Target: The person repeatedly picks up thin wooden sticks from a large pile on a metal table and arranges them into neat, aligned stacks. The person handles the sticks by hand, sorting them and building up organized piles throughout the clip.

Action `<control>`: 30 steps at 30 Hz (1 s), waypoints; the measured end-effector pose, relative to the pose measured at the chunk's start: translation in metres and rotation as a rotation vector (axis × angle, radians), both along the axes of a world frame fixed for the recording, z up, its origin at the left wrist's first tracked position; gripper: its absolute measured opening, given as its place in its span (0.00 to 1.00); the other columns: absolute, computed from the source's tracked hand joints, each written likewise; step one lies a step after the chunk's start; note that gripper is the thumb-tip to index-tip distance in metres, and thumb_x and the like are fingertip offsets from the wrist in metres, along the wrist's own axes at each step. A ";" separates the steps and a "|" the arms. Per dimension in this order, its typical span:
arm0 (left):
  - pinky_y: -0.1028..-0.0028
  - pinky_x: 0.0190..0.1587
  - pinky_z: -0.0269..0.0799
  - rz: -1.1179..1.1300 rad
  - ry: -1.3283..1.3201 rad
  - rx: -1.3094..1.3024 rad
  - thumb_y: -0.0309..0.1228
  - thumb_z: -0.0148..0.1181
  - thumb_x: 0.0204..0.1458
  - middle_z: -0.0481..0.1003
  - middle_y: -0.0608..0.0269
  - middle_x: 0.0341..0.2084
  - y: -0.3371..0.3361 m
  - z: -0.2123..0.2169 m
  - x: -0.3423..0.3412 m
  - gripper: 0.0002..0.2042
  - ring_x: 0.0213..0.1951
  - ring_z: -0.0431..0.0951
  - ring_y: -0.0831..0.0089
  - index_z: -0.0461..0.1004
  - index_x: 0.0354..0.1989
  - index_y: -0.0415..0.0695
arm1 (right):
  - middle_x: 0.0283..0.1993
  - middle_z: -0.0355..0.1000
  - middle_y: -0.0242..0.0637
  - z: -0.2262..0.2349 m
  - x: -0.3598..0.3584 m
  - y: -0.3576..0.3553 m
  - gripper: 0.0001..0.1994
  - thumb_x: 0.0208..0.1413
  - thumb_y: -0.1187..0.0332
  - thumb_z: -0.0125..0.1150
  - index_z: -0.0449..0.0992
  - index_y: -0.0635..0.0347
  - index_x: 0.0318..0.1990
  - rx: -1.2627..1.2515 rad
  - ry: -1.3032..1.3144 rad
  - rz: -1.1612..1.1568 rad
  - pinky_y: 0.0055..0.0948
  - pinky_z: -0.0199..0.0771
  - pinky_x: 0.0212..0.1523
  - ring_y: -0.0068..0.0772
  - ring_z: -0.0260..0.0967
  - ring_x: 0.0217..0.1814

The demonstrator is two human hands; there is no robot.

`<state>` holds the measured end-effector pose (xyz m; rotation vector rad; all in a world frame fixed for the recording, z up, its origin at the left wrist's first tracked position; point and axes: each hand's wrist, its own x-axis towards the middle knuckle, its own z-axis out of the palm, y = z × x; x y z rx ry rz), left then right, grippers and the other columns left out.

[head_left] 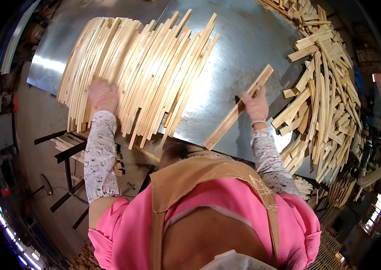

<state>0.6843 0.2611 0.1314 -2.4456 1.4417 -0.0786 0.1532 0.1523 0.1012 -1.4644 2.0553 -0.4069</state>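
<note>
My right hand (256,107), in a pale thin glove, is closed around a wooden strip (226,127) that slants over the metal tabletop (240,49). This strip has a darker patch near my fingers. On the left, my left hand (103,95), also gloved, rests on a broad row of pale wooden strips (147,81) laid side by side. Its fingers are blurred, so their grip on any strip is unclear. The row's left part is evenly aligned, while strips toward its right stick out unevenly at both ends.
A loose heap of wooden strips (321,108) covers the table's right side and continues to the far right corner. Below the left table edge stands a dark metal frame (67,166), with more strips (71,148) beside it. Bundled strips (341,191) lie at the lower right.
</note>
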 end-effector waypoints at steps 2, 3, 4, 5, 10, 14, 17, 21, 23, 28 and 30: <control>0.55 0.66 0.73 -0.012 -0.212 -0.108 0.46 0.56 0.69 0.74 0.49 0.63 0.025 -0.049 0.056 0.27 0.64 0.77 0.57 0.68 0.74 0.51 | 0.69 0.72 0.60 -0.029 0.003 0.026 0.46 0.51 0.44 0.75 0.65 0.60 0.73 0.078 0.224 -0.088 0.53 0.74 0.67 0.66 0.69 0.71; 0.55 0.68 0.71 0.167 -0.106 -0.020 0.45 0.57 0.69 0.71 0.49 0.68 0.025 -0.031 0.058 0.30 0.67 0.74 0.57 0.63 0.78 0.54 | 0.68 0.72 0.59 -0.031 0.018 0.037 0.45 0.49 0.45 0.75 0.66 0.60 0.72 -0.013 0.349 -0.089 0.53 0.72 0.68 0.64 0.68 0.72; 0.56 0.69 0.71 0.159 -0.063 -0.002 0.43 0.58 0.69 0.71 0.49 0.68 0.031 -0.025 0.064 0.30 0.67 0.74 0.57 0.63 0.78 0.56 | 0.68 0.72 0.59 -0.035 0.017 0.041 0.46 0.49 0.46 0.75 0.66 0.60 0.72 -0.031 0.373 -0.067 0.53 0.71 0.69 0.64 0.68 0.71; 0.56 0.69 0.70 0.153 -0.025 0.017 0.42 0.59 0.68 0.71 0.50 0.69 0.034 -0.022 0.073 0.31 0.68 0.73 0.57 0.63 0.79 0.58 | 0.67 0.72 0.59 -0.042 0.018 0.040 0.46 0.49 0.46 0.75 0.66 0.60 0.72 -0.048 0.393 -0.043 0.53 0.71 0.70 0.64 0.68 0.71; 0.57 0.66 0.72 0.021 -0.108 -0.062 0.42 0.61 0.65 0.75 0.53 0.62 0.032 -0.018 0.077 0.30 0.65 0.75 0.57 0.67 0.75 0.52 | 0.67 0.72 0.59 -0.092 -0.001 0.011 0.44 0.51 0.48 0.73 0.65 0.60 0.73 -0.261 0.560 0.035 0.52 0.68 0.72 0.63 0.67 0.72; 0.57 0.62 0.72 -0.147 0.071 -0.110 0.44 0.59 0.66 0.78 0.56 0.54 0.023 -0.015 -0.015 0.24 0.60 0.77 0.58 0.75 0.67 0.47 | 0.67 0.74 0.62 -0.032 0.078 -0.002 0.45 0.55 0.46 0.72 0.65 0.65 0.73 -0.118 0.002 0.274 0.52 0.71 0.71 0.66 0.71 0.69; 0.54 0.67 0.67 -0.366 0.168 0.120 0.41 0.63 0.62 0.78 0.55 0.56 0.019 -0.020 -0.106 0.21 0.64 0.74 0.58 0.77 0.62 0.48 | 0.65 0.75 0.66 -0.031 0.162 0.016 0.47 0.57 0.44 0.71 0.63 0.72 0.74 0.221 -0.139 0.356 0.48 0.72 0.70 0.64 0.73 0.69; 0.47 0.69 0.63 -0.572 0.303 -0.320 0.37 0.68 0.53 0.74 0.50 0.61 0.083 -0.033 -0.184 0.24 0.66 0.71 0.53 0.77 0.57 0.42 | 0.62 0.77 0.69 -0.043 0.183 0.024 0.48 0.57 0.45 0.70 0.62 0.77 0.73 0.237 -0.291 0.320 0.44 0.74 0.69 0.64 0.76 0.67; 0.45 0.69 0.62 -0.524 0.382 -0.326 0.39 0.68 0.52 0.72 0.50 0.63 0.093 -0.032 -0.209 0.25 0.66 0.69 0.52 0.76 0.56 0.39 | 0.62 0.78 0.68 -0.044 0.179 0.024 0.47 0.58 0.45 0.70 0.62 0.77 0.73 0.274 -0.283 0.320 0.44 0.74 0.69 0.63 0.76 0.67; 0.51 0.64 0.70 -0.384 0.670 -0.310 0.39 0.66 0.55 0.76 0.49 0.59 0.108 -0.065 -0.249 0.28 0.63 0.73 0.49 0.73 0.63 0.38 | 0.57 0.81 0.60 -0.072 0.156 0.027 0.33 0.59 0.56 0.71 0.72 0.72 0.64 0.141 -0.470 0.258 0.42 0.78 0.62 0.55 0.80 0.61; 0.52 0.63 0.71 -0.360 0.742 -0.407 0.38 0.65 0.57 0.77 0.48 0.57 0.115 -0.075 -0.261 0.27 0.61 0.75 0.48 0.74 0.64 0.40 | 0.51 0.82 0.52 -0.091 0.143 0.030 0.29 0.59 0.65 0.70 0.72 0.71 0.65 0.142 -0.645 0.216 0.36 0.80 0.52 0.42 0.81 0.48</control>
